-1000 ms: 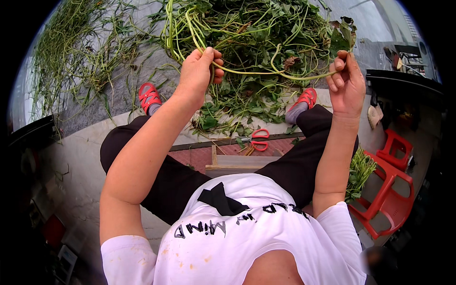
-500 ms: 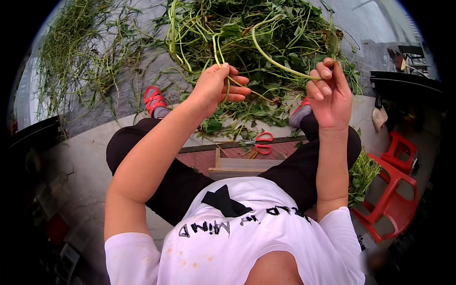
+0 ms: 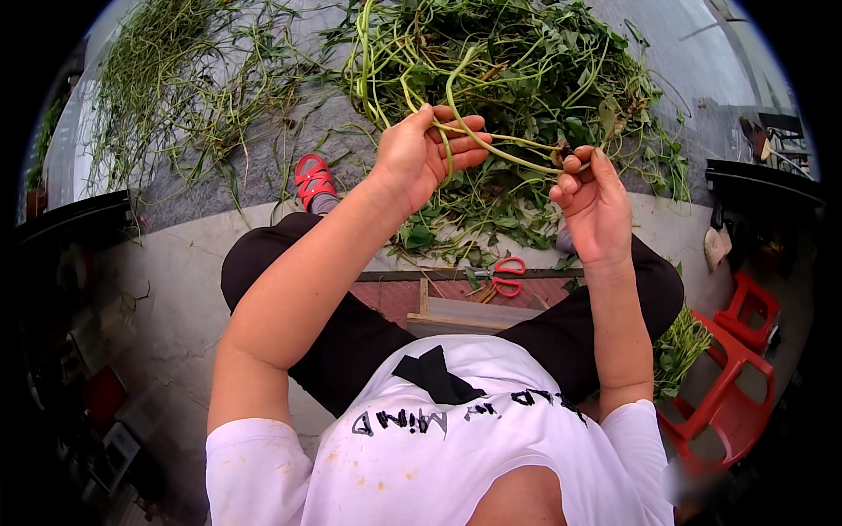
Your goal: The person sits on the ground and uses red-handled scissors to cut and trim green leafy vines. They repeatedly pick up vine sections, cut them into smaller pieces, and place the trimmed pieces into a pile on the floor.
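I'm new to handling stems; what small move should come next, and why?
Perhaps curl the outstretched fingers of the left hand around the long green stem: it appears to cross them, while the right hand pinches it farther along.

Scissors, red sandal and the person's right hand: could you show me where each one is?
Scissors [image 3: 509, 280]: head view, on a red handle loop.
Red sandal [image 3: 313, 180]: head view, on its straps.
Right hand [image 3: 596, 213]: head view, on the palm.
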The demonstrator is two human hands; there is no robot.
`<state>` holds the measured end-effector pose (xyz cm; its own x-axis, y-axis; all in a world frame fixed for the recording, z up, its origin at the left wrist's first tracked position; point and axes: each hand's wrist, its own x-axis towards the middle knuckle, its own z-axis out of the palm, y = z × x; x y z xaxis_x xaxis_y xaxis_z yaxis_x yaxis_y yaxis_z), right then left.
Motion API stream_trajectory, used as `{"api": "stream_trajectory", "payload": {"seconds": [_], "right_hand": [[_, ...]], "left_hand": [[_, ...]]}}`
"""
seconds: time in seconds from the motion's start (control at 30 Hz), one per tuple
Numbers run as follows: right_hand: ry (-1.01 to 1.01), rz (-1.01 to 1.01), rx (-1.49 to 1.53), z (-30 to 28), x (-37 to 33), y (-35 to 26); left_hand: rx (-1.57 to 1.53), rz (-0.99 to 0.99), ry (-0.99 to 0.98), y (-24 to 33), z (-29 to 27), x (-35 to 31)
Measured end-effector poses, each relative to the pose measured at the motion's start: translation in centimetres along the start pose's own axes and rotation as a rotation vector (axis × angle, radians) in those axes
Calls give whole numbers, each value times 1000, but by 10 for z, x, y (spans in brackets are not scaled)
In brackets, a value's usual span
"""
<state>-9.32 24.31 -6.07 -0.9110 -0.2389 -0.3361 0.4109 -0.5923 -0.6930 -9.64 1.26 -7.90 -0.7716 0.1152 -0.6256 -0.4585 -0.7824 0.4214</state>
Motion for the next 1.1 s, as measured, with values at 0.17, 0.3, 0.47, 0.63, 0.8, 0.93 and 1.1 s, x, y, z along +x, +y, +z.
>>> {"api": "stream_trajectory", "payload": {"seconds": [0.17, 0.3, 0.47, 0.63, 0.8, 0.93, 1.1], "right_hand": [[-87, 133, -157, 9, -6, 11], [-154, 166, -1181, 18, -6, 1], [15, -257, -1807, 2, -8, -21], [117, -261, -1356, 4, 0, -37], [-119, 233, -573, -1, 12, 21], [-72, 251, -211, 2, 15, 32], [77, 26, 14, -9, 23, 18]], "left_hand": [[7, 125, -33, 10, -2, -2], [157, 177, 55, 11, 3, -7], [583, 355, -44, -5, -1, -10], [862, 598, -148, -21, 6, -20], [911, 450, -320, -45, 11, -33], [888, 362, -364, -59, 9, -35], [828, 266, -251, -49, -2, -21]]}}
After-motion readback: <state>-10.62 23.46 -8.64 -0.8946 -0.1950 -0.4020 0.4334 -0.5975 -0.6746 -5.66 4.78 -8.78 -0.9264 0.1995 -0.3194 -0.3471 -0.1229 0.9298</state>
